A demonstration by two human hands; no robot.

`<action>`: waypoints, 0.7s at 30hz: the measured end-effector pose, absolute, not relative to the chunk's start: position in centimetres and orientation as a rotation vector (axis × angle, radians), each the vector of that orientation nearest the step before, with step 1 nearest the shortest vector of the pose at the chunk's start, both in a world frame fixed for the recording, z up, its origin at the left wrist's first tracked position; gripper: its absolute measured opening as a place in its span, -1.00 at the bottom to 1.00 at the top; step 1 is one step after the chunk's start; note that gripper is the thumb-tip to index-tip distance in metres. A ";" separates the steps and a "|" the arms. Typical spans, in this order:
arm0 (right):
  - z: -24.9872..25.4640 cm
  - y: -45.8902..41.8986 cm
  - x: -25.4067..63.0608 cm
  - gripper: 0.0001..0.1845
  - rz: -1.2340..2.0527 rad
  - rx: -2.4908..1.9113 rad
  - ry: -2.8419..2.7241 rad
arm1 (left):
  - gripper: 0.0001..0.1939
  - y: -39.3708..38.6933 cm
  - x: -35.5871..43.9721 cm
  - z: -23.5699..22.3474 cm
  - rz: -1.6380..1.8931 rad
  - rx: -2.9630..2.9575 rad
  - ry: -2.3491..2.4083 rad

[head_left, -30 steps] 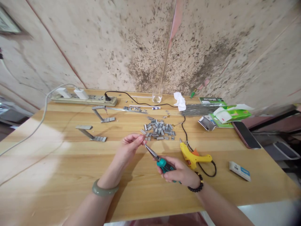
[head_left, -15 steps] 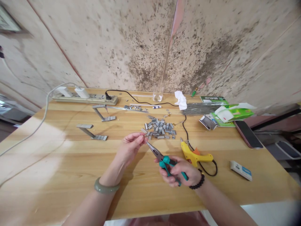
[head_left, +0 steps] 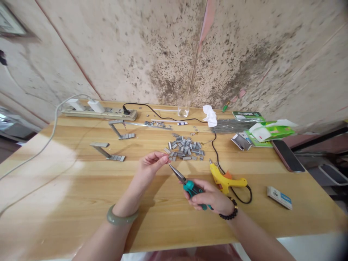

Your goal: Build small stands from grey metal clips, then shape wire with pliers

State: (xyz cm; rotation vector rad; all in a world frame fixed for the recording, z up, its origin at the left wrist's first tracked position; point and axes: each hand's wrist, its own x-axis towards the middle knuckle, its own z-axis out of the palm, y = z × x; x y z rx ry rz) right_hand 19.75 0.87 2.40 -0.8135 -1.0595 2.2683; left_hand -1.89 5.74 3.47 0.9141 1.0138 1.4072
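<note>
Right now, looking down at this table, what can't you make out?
- Head view: whatever the left hand may pinch; its grip covers it.
- Head view: whether the tips of the pliers hold anything; too small.
- Head view: the bottom of the metal pile; upper pieces hide it.
- Head view: the wall frame; cut off by the left edge.

Gap btwn pliers point(head_left: 190, 187), gluegun point(head_left: 226, 182); gray pcs point(head_left: 187, 147) beyond.

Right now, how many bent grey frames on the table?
2, both left of the left hand: the near frame, and the far frame behind it, toward the power strip. No others visible.
</note>
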 end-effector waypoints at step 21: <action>2.3 0.2 19.2 -0.42 1.500 -1.155 -1.724 | -0.89 5.2 -1.8 3.4 1.469 1.143 1.204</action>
